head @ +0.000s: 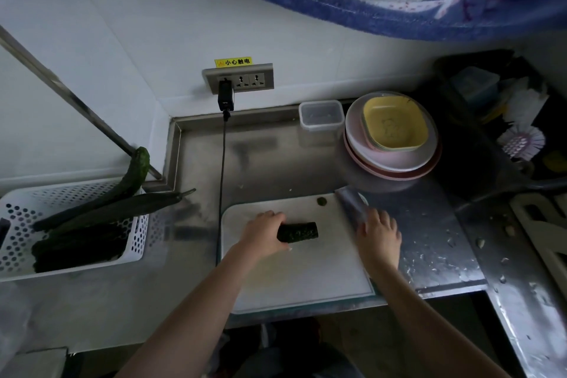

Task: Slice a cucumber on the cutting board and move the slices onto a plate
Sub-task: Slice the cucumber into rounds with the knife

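Left hand (pixel 264 235) gripping stiff, likely slippery cucumber piece (pixel 298 232) mid-frame on cutting board (pixel 303 279), right hand (pixel 379 232) on blurred knife (pixel 351 204), grip unclear.

You see a yellow warning sticker (pixel 233 62) reading 小心触电, stuck just above the wall socket panel (pixel 238 79).

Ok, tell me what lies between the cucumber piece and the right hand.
Head view: only bare cutting board between the cucumber piece and the right hand.
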Motion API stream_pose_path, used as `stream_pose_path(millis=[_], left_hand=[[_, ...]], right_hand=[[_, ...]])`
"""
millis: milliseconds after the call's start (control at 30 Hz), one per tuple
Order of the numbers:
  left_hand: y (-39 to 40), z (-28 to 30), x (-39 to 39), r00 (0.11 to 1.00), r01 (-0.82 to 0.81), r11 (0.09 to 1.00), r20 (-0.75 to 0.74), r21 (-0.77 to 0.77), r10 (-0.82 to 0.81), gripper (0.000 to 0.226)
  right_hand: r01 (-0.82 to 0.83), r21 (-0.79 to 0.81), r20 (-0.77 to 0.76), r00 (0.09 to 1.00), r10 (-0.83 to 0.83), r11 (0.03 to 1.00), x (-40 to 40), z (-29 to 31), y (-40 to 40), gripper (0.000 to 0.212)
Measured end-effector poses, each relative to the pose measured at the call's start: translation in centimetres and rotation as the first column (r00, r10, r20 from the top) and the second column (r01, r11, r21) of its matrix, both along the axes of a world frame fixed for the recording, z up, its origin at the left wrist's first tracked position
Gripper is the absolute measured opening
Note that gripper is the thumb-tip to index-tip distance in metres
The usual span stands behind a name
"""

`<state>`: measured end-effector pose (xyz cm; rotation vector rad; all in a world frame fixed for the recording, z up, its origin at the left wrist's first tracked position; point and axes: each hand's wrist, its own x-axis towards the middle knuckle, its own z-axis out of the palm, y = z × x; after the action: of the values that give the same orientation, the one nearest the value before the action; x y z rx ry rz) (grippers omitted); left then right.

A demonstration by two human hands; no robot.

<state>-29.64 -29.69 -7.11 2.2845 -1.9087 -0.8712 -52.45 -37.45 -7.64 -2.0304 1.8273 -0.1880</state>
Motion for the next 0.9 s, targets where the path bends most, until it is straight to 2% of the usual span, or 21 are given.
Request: stream_pose_path(millis=[67,167,300,433,500,667,800,900], left_hand=[[0.0,-0.1,-0.6,1.0,0.014,0.999,0.008,-0.037,-0.014,0.048],[-0.1,-0.4,-1.7,0.999,0.034,0.997,-0.014,-0.069,-0.035,0.04],[-0.4,-0.5,-2.4,0.999,0.045,0.996,-0.015,-0.082,-0.046,0.038],[-0.1,-0.6,-2.2,0.999,0.033,0.996,-0.032,-0.081,-0.035,0.04],[0.1,-0.6,-2.2,0.999,0.039,0.996,-0.028,-0.079,-0.042,0.041],[0.2,-0.3,-2.5,0.999,0.034,0.995,-0.034,-0.095,-0.037,0.038],[0.5,-0.4,-2.4,0.997,0.009,0.994,-0.07,-0.112,-0.017,0.037],[0.7,-0.4,-2.5,0.998,0.009,0.991,-0.066,-0.136,-0.018,0.035]], right_hand=[[0.07,0.086,-0.067,0.996,-0.064,0.994,-2.0,-0.7,1.4,0.045],[0.023,0.163,-0.099,0.995,-0.007,0.986,-3.7,-1.6,2.7,0.055],[0.089,0.23,-0.003,0.996,-0.091,0.969,-3.6,-1.1,2.6,0.072],[0.118,0.288,-0.004,0.993,-0.122,0.95,-3.4,-0.6,2.4,0.074],[0.107,0.305,-0.052,0.994,-0.095,0.946,-3.5,-0.4,2.6,0.075],[0.096,0.285,-0.111,0.992,-0.066,0.954,-3.3,-0.2,3.2,0.063],[0.061,0.206,-0.104,0.994,-0.04,0.977,-3.2,0.4,3.9,0.042],[0.094,0.152,-0.063,0.994,-0.086,0.984,-4.1,1.3,4.3,0.018]])
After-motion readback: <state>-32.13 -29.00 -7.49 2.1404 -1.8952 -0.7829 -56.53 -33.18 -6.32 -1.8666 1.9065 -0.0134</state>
